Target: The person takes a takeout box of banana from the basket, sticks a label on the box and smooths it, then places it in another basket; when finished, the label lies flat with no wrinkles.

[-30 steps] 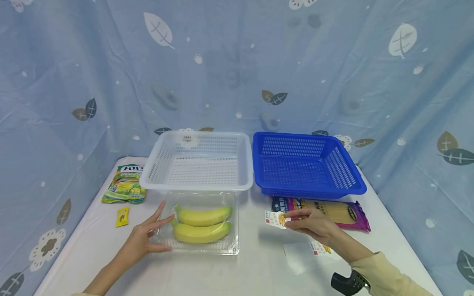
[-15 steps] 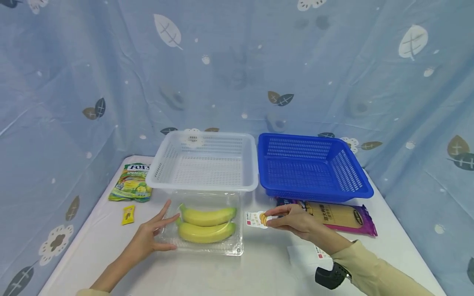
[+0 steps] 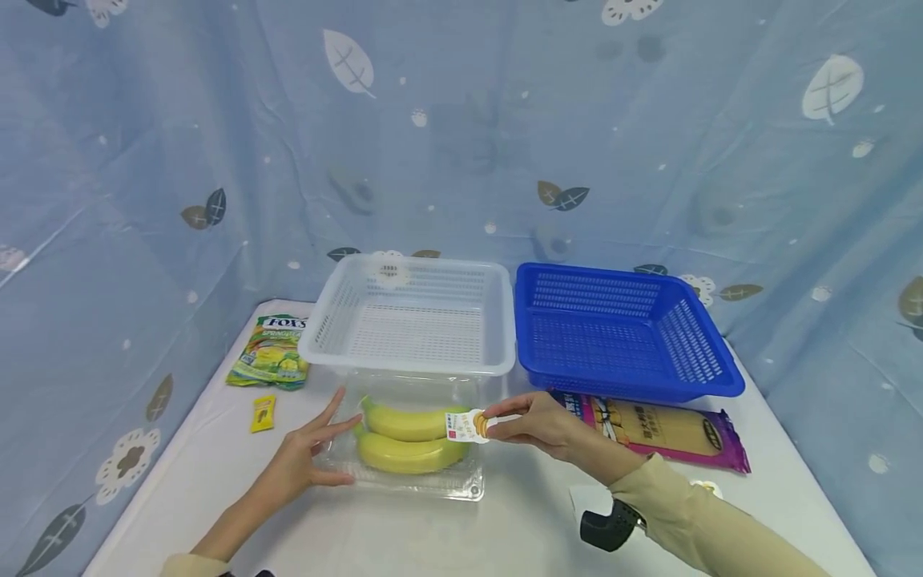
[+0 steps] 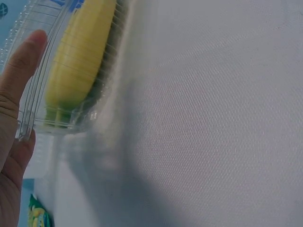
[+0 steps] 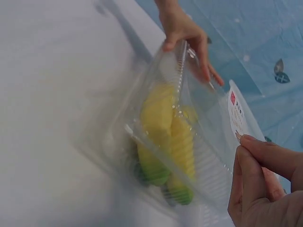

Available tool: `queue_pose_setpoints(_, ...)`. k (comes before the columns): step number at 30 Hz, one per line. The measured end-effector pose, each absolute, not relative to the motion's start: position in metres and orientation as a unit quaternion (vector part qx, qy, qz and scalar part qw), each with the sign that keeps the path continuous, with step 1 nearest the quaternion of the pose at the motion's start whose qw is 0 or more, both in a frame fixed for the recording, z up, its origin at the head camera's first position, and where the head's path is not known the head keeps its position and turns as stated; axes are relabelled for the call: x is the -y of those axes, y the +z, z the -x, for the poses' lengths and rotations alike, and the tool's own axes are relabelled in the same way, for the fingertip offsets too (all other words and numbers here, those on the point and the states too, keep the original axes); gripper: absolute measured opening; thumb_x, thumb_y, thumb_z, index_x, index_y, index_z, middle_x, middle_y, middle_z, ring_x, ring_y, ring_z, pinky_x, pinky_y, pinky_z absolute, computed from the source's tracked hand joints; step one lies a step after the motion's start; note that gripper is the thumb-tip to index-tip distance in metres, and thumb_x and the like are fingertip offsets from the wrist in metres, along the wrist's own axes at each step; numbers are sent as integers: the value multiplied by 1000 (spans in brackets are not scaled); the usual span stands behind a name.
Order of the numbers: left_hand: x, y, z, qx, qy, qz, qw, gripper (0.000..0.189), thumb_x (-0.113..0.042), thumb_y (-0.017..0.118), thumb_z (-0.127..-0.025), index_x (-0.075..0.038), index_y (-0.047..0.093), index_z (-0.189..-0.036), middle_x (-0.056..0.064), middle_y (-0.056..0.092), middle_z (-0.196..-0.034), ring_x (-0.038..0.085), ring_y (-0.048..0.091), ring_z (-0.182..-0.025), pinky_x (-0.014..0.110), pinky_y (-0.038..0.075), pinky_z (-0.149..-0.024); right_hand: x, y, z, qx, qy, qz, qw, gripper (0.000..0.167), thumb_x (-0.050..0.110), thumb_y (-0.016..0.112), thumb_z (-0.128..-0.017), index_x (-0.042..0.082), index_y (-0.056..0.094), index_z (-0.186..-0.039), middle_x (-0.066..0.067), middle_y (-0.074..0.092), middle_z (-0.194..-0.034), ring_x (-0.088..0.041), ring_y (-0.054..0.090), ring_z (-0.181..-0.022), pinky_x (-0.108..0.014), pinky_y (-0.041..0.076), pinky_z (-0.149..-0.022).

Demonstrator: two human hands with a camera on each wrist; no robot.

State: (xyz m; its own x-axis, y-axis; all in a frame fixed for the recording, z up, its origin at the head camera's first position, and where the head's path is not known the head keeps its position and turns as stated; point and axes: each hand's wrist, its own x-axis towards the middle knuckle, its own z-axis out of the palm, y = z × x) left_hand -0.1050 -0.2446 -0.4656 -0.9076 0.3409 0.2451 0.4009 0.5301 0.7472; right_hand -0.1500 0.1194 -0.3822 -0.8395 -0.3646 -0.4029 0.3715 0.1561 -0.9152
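Note:
Two yellow bananas (image 3: 411, 455) with green ends lie inside a clear plastic clamshell box (image 3: 425, 486), its lid closed over them. My left hand (image 3: 292, 463) grips the box's left end, thumb at the front corner and fingers spread over the lid. Between thumb and fingertips my right hand (image 3: 537, 429) pinches a small white sticker (image 3: 460, 427) printed with bananas and red marks. That sticker overlaps the right part of the box in the head view. In the right wrist view the sticker (image 5: 236, 106) appears at the pinching fingertips, close by the lid.
Behind the box stand a white basket (image 3: 411, 362) and a blue basket (image 3: 627, 385). A purple-ended noodle pack (image 3: 671, 433) lies right, with a white backing sheet (image 3: 586, 498) partly under the right sleeve. At left are a green candy bag (image 3: 270, 353) and a small yellow packet (image 3: 263, 413).
My right hand has carried the sticker leftward from beside the noodle pack to over the box's right part. The left hand keeps its grip on the box. The head view has shifted slightly.

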Motion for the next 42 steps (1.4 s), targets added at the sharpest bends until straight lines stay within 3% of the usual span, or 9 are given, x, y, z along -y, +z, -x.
queue_pose_setpoints(8,241,-465,105,875,-441,199,23,78,-23,88,-61,-7,58,-131,19,18,-156,51,30,-132,58,50,-82,-98,-380,158,-720,-631,26,289,29,-8,73,-78,-12,66,-106,-13,68,-100,-18,66,-86,-42,53,-88)
queue_pose_setpoints(16,239,-465,107,878,-439,189,13,80,-25,88,-60,-7,58,-132,18,17,-157,49,29,-133,58,49,-85,-80,-388,174,-738,-592,92,312,27,-5,74,-77,-10,67,-103,-11,68,-98,-16,64,-84,-35,57,-81)
queue_pose_setpoints(29,240,-465,109,879,-433,198,22,81,-27,88,-60,-8,58,-132,17,17,-157,48,27,-135,59,48,-86,-62,-394,231,-733,-473,345,346,23,-2,72,-81,-3,69,-103,-5,72,-91,-9,63,-78,-20,51,-71)
queue_pose_setpoints(38,239,-465,108,885,-424,193,28,81,-31,87,-60,-8,58,-132,15,17,-157,46,27,-136,59,47,-87,-32,-385,250,-722,-395,412,391,19,-8,69,-81,-4,70,-100,-7,73,-89,-13,67,-80,-24,53,-77)
queue_pose_setpoints(42,240,-465,106,888,-420,185,29,82,-30,88,-59,-9,58,-132,14,17,-158,46,27,-136,58,48,-87,-20,-384,252,-721,-371,442,384,20,-13,68,-79,-6,69,-98,-7,72,-89,-15,67,-79,-27,55,-79)
